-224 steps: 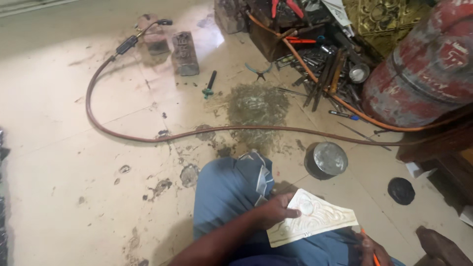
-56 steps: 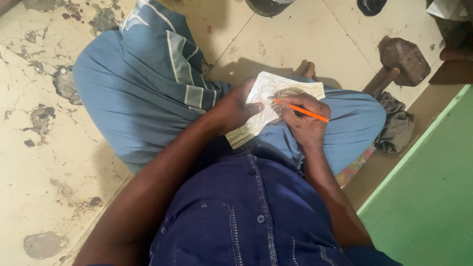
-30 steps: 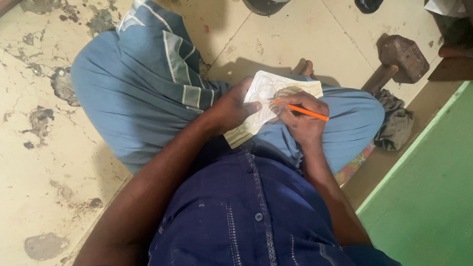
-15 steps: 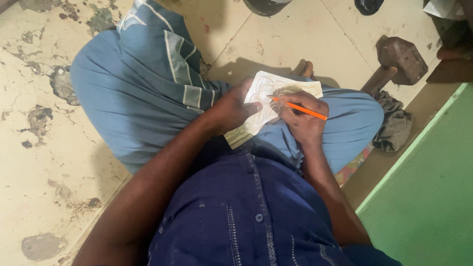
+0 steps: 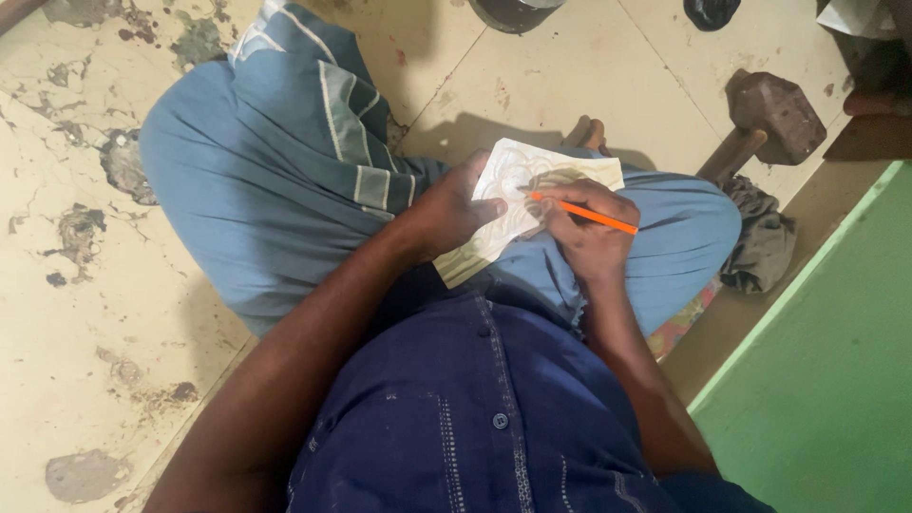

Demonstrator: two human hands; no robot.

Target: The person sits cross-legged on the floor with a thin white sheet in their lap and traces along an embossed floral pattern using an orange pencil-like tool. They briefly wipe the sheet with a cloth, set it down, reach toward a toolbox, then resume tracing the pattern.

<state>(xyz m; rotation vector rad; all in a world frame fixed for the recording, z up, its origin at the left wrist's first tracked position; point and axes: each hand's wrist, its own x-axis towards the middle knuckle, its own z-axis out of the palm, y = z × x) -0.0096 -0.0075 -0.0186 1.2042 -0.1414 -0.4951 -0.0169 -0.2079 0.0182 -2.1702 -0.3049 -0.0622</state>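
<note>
The right hand [image 5: 589,242] has a tight grip, fingers closed around a thin orange pencil [image 5: 584,214], with the tip down on a pale sheet [image 5: 513,204] that has curly drawn lines on it. The left hand [image 5: 451,214] lies on the sheet's left side, fingers mostly closed over its edge and thumb pressing on top, so the sheet stays flat. The sheet rests on the person's lap, on the blue cloth [image 5: 275,190] over the crossed legs, just above the dark blue shirt [image 5: 475,418]. Compared with a moment ago, very little has moved: both hands sit in almost the same spots, the sheet has not slid, and the pencil tip has only crept a tiny bit along the curly pattern. That looks like slow, careful drawing in one small part of the pattern, with more lines left to go. Near the right knee a heavy hammer [image 5: 769,119] lies on the stained tile floor [image 5: 85,361], well apart from the hands. A grey rag [image 5: 760,237] is bunched just beside the knee, and a green surface [image 5: 826,380] fills the lower right corner.
</note>
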